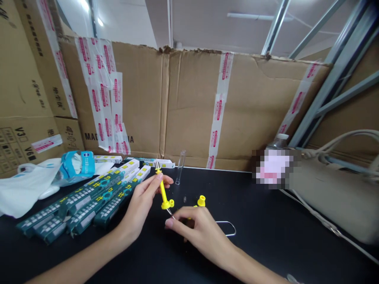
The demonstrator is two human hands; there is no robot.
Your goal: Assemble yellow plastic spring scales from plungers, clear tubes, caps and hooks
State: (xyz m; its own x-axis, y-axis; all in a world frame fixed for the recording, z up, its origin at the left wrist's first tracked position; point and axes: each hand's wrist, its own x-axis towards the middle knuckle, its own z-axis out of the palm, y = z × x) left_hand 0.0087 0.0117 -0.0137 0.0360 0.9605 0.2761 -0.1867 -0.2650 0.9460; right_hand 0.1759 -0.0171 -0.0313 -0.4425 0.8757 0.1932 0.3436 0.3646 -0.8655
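Note:
My left hand (142, 205) pinches a thin yellow plastic rod (163, 191) and holds it nearly upright above the black table (266, 236). Its lower end has a yellow ring. My right hand (198, 230) is closed below it, thumb and finger on a thin metal wire (227, 228) whose tip meets the rod's base; the wire loops out to the right on the table. A small yellow cap (201, 200) sits just behind my right hand. A tiny spring (184, 199) lies beside it, and a clear tube (180, 167) leans by the cardboard wall.
Several long green and white boxes (89, 201) lie in a row at the left. A white bag and a blue packet (74, 167) are beyond them. Taped cardboard (192, 106) walls the back. A beige bag (334, 193) with cords sits at the right.

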